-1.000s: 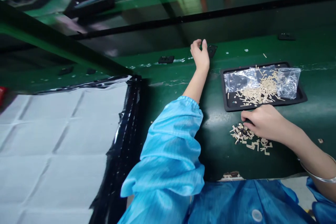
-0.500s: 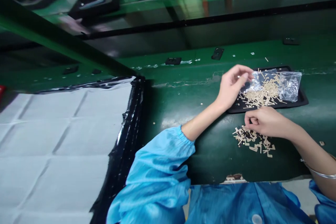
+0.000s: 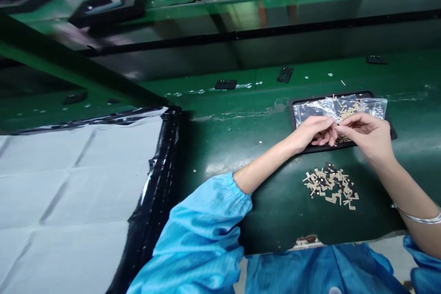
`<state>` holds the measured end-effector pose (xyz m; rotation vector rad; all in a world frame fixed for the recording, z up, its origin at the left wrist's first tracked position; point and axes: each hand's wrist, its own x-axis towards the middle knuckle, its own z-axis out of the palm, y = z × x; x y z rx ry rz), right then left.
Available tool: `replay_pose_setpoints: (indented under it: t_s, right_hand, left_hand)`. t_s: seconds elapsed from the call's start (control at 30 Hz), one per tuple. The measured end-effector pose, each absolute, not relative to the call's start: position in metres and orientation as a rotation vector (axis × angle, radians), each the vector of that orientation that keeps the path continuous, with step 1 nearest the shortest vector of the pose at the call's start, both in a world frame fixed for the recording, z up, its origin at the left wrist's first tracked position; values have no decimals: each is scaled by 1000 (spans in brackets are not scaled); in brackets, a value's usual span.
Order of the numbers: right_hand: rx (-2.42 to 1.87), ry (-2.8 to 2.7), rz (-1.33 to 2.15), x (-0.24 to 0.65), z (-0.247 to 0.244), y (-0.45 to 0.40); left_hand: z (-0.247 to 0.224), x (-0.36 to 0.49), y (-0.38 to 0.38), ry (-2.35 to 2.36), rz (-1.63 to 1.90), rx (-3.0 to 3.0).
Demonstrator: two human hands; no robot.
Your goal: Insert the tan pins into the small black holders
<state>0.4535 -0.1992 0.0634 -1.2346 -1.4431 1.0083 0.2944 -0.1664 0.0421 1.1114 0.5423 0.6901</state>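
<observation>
Over the front of a black tray [image 3: 393, 133], my two hands meet at the fingertips. My left hand [image 3: 315, 132] has its fingers curled in a pinch on something too small to make out. My right hand [image 3: 370, 135] pinches at the same spot, with a tiny dark bit between the fingertips. In the tray lie clear plastic bags [image 3: 312, 108] and many thin beige pieces [image 3: 348, 108], partly hidden by the hands. Nearer to me, a loose pile of beige and dark small pieces [image 3: 330, 184] lies on the green table [image 3: 275, 206].
Black flat parts [image 3: 225, 84] lie along the back of the table. On the left is a white-covered surface [image 3: 93, 193] with a black edge. A green slanted bar [image 3: 86, 69] crosses the upper left, near black bins [image 3: 113, 2].
My right hand has risen from the loose pile to the tray. My left hand has moved down and right to meet it. More of the pile and the bags now shows.
</observation>
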Motion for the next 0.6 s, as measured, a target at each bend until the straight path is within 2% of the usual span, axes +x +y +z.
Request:
replay_pose_setpoints:
  t_s: [0.17,0.6]
  right_hand:
    - [-1230,-1505,941,454,63,-199]
    - [-1305,-1487,823,454,61,-201]
  left_hand:
    - [45,293,-167,475,625,1048]
    - [42,297,-176,676,1047,1414]
